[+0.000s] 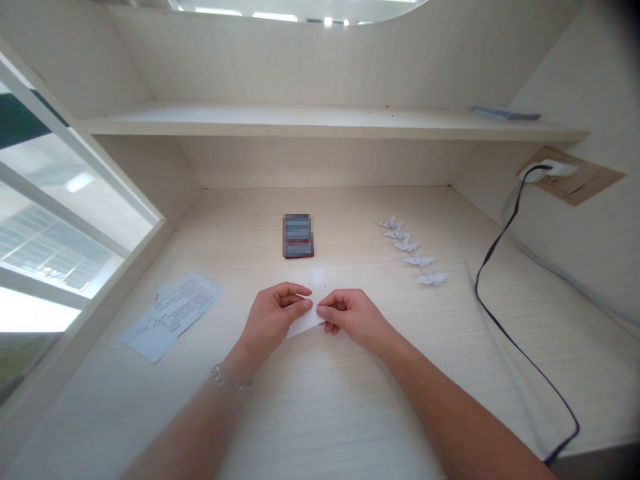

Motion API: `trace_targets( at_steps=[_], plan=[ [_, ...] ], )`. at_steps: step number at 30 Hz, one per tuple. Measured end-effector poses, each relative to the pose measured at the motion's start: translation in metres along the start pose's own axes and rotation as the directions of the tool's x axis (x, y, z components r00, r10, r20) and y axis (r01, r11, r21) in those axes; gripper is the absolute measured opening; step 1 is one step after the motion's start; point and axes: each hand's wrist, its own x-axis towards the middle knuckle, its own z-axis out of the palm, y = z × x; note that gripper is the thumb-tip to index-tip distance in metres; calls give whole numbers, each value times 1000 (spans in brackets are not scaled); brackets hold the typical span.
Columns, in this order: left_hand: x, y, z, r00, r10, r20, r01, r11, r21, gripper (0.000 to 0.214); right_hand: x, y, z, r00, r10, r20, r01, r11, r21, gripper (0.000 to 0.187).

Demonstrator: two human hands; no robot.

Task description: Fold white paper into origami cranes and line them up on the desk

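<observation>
Between my two hands is a small folded piece of white paper (304,324), just over the desk's middle. My left hand (274,310) pinches its upper left part between thumb and fingers; a beaded bracelet circles that wrist. With thumb and forefinger, my right hand (353,313) grips the upper right corner, its other fingers curled below. The hands partly hide the paper's folds. To the right, several folded white paper cranes (419,261) stand in a slanting row. Beyond my hands lies a dark phone-like rectangle (298,235), its face blurred out.
Loose paper sheets (175,313), some printed, overlap at the left. A black cable (493,320) runs from the wall socket (575,177) down the desk's right side. A shelf (320,120) spans the back, with a flat bluish item (507,114) on it. A window (60,213) borders the left.
</observation>
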Motion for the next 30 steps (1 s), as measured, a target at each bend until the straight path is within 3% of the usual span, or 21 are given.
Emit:
trace_targets(
  at_steps=[9,19,26,30],
  plan=[
    [-1,2,2,999,6,-33,-5,1000,29,28,0,1,1,1000,28,3,-28,999,-29,19],
    [1,-2,-1,997,33,-66,-37,998,-60,36,0,-1,3,999,22,-23,-20,995,99,24],
    [1,-3,-4,997,43,-61,-44,999,-7,37,-1,1,-1,992,99,81,-116,964,237,27],
    [1,-3,-4,998,42,-38,-41,999,13,35,-1,2,0,990,105,96,-123,973,195,28]
  ],
)
